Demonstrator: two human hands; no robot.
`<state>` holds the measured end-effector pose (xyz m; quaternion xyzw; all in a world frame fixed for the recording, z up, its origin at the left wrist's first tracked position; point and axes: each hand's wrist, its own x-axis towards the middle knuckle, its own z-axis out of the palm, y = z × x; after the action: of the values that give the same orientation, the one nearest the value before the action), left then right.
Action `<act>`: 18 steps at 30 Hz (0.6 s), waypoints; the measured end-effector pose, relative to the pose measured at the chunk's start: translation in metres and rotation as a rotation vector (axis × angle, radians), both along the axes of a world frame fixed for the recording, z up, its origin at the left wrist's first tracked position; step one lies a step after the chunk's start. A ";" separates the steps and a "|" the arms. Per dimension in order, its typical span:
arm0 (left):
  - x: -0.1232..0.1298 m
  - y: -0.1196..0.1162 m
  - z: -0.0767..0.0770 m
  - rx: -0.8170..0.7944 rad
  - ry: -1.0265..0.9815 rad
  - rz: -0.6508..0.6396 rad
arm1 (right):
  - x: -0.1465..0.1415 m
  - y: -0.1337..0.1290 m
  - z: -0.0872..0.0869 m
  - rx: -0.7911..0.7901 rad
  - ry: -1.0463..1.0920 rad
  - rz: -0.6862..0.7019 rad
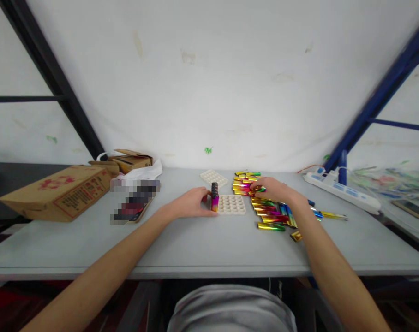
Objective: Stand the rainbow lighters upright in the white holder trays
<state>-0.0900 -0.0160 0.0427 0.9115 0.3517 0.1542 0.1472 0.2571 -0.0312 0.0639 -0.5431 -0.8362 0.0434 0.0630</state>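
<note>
We see the lighters (215,203) standing in a row along the left side of the near tray (234,205), long axes upright and black tops pointing up. The row runs away from us, and the front body shades from purple to orange with a glossy finish. Our left hand (193,203) curves narrowly around this row from the left, its thumb low by the front lighter; we cannot tell how firmly it presses.

Our right hand (274,188) reaches palm down into the loose pile of shiny tubes (272,213), fingers bent over the pieces at its upper part; we cannot tell whether they grip one. The tubes are slim and mirror-bright, in gold, green, red and blue. Most lie flat with their long axes running left to right, while a few blue ones beneath our wrist point away from us. One gold piece (334,216) lies on the right side of the pile, its slender end pointing right.

The near tray is pale and rectangular, patterned with round hollows. Behind it, the far tray (213,177) lies turned at an angle. Both rest on the smooth grey table (209,249), with a folded brown cardboard box (60,191) toward the left and a white power strip (344,190) toward the right.
</note>
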 end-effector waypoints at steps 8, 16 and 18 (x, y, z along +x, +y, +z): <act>0.000 0.001 0.000 0.028 0.021 -0.009 | -0.027 -0.001 0.003 0.217 0.146 -0.068; 0.000 -0.001 0.002 -0.006 0.003 -0.008 | -0.064 -0.009 0.001 0.248 0.637 -0.091; 0.000 -0.002 0.003 -0.014 0.000 -0.006 | -0.072 -0.010 0.000 0.201 0.728 -0.058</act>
<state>-0.0896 -0.0175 0.0458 0.9116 0.3498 0.1513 0.1539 0.1854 -0.0410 0.0642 -0.5067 -0.7435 0.1493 0.4101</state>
